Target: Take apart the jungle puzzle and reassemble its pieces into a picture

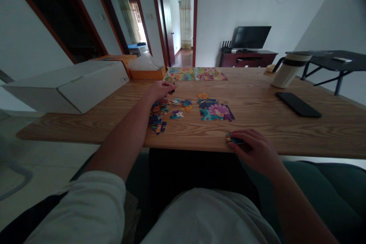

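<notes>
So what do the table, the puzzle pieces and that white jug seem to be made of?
Table: wood or wood-look veneer, matte, with clear long grain lines. Puzzle pieces: probably printed cardboard, thin, flat, brightly coloured; the right hand pinches one piece at the table edge. Jug: cream body with a dark band, smooth; plastic or ceramic, hard to tell.

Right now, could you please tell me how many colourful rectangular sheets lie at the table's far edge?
2: the left sheet and the right sheet, side by side beyond the loose pieces.
</notes>
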Motion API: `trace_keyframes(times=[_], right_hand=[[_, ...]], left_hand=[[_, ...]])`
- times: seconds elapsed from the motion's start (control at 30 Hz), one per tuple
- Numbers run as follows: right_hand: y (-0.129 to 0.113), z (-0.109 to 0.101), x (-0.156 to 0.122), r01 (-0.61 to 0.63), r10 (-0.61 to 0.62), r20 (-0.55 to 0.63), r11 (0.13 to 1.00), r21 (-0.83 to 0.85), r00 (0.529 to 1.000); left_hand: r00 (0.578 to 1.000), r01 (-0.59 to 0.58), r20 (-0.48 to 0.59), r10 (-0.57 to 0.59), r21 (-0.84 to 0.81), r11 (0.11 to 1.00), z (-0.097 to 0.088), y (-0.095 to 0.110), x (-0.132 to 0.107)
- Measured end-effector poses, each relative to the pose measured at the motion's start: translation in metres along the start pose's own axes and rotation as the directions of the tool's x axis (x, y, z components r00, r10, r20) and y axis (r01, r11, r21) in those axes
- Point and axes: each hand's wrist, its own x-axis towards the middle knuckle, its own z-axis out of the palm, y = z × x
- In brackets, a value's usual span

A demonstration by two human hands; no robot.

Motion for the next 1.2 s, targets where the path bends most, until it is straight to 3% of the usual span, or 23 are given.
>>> trace_keyframes(times=[0.2,0.37,0.77,0.87,0.97,1.07,1.2], right_hand=[[0.001,0.001,0.0,0.0,0.0,-0.005,1.0,-0.013,1.0],[0.001,0.0,0.0,0.002,-0.002,-0.009,1.0,-0.006,1.0],[0.003,0.003,-0.001,0.014,-0.015,-0.02,1.0,-0.01,1.0],[0.002,0.002,-0.001,0.008,-0.008,-0.015,1.0,-0.011,1.0],[0.001,0.001,0.0,0.006,-0.006,-0.009,1.0,-0.011,1.0],[0.0,0.001,0.0,0.002,-0.002,-0.008,1.0,-0.018,1.0],[0.0,0.001,0.0,0.007,-0.008,-0.014,1.0,-0.01,1.0]], left_hand=[[0.995,-0.061,0.068,0.075,-0.183,0.981,0.002,0.003,-0.006],[0.982,0.016,0.187,0.024,-0.212,0.977,0.006,0.003,-0.007],[0.974,0.154,0.216,-0.064,-0.435,0.887,0.002,0.006,-0.007],[0.986,0.124,0.156,-0.063,-0.42,0.899,0.002,0.003,-0.003],[0.997,0.002,0.067,0.025,-0.382,0.924,0.002,-0.001,-0.001],[0.992,-0.026,0.106,0.061,-0.308,0.951,-0.003,-0.002,0.0],[0.988,-0.015,0.156,0.011,0.023,1.0,-0.024,0.002,0.006]])
